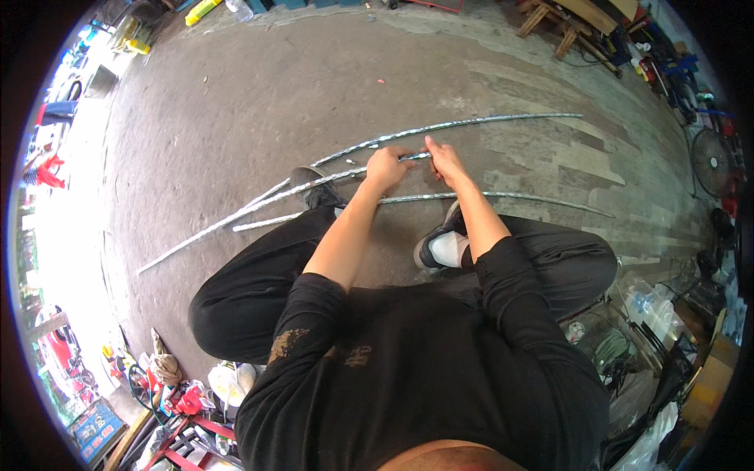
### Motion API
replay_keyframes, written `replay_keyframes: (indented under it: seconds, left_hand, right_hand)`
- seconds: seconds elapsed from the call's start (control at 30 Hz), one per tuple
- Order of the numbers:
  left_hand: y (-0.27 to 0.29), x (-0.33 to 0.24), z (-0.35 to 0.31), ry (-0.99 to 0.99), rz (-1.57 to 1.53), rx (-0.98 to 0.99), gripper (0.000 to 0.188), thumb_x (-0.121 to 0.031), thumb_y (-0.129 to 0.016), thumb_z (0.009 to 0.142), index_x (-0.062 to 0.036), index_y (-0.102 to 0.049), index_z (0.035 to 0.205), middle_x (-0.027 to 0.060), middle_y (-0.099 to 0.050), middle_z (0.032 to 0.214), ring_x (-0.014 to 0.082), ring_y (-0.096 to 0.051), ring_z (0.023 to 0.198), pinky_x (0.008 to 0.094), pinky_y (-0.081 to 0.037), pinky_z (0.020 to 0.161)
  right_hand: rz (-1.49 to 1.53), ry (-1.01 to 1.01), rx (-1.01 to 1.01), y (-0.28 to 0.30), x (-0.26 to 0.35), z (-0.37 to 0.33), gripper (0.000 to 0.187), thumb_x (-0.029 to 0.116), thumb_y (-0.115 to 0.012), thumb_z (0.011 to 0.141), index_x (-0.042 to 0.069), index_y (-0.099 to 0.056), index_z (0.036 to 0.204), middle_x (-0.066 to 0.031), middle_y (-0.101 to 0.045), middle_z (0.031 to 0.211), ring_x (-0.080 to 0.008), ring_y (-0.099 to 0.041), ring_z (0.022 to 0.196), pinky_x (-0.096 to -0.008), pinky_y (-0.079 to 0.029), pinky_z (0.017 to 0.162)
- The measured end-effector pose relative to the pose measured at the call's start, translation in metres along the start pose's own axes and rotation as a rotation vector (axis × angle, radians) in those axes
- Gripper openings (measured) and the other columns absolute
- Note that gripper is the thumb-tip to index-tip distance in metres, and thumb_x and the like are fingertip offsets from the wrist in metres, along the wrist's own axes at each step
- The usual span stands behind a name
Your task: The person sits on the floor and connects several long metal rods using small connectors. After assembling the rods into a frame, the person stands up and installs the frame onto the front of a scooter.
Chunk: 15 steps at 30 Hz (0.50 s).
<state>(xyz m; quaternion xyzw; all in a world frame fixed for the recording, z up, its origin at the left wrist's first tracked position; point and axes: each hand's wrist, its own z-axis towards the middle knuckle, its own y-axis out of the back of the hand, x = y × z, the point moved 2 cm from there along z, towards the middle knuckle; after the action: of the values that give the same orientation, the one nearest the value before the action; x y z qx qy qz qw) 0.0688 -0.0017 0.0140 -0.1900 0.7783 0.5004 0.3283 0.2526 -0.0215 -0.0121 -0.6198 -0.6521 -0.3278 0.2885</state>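
Observation:
A long, thin silvery rod [214, 228], shiny and uneven as if wrapped, slants from the left floor up to my hands. My left hand [385, 168] is closed around it near its right end. Just beyond, my right hand [446, 163] pinches that end, thumb pointing up. Farther off lies a second silvery rod [463, 122], running to the right. A third rod [542, 201] passes under my arms, nearer to me, and is partly hidden by my legs and shoes. Small pale scraps [350, 162] lie beside my left hand.
My shoes [428, 250] rest on the grey concrete floor [259, 102]. A wooden stand [550, 27] is at the far right, with a fan [713, 162] along the right side. Plastic bags [648, 310] crowd the near right; red straps and mixed tools [188, 400] fill the near left.

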Motion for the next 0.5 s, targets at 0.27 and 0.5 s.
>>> replay_keyframes:
  seconds: [0.27, 0.5]
  left_hand:
    - [0.005, -0.009, -0.001, 0.02, 0.012, 0.021, 0.037, -0.032, -0.077, 0.079, -0.0157, -0.074, 0.111, 0.0159, -0.072, 0.104, 0.0321, -0.069, 0.098, 0.0399, -0.052, 0.086]
    - [0.006, -0.008, -0.002, 0.019, 0.03, 0.021, 0.037, -0.032, -0.076, 0.079, -0.0152, -0.074, 0.112, 0.0155, -0.072, 0.106, 0.0319, -0.068, 0.1, 0.0399, -0.052, 0.088]
  right_hand:
    - [0.051, 0.154, -0.019, 0.002, -0.005, 0.007, 0.042, 0.039, -0.057, 0.098, 0.002, -0.062, 0.115, -0.002, -0.056, 0.066, -0.012, -0.049, 0.049, -0.0302, -0.04, 0.044]
    - [0.127, 0.085, -0.024, -0.007, 0.003, -0.002, 0.04, 0.04, -0.054, 0.099, 0.002, -0.064, 0.109, -0.001, -0.05, 0.058, -0.0133, -0.044, 0.044, -0.0298, -0.037, 0.041]
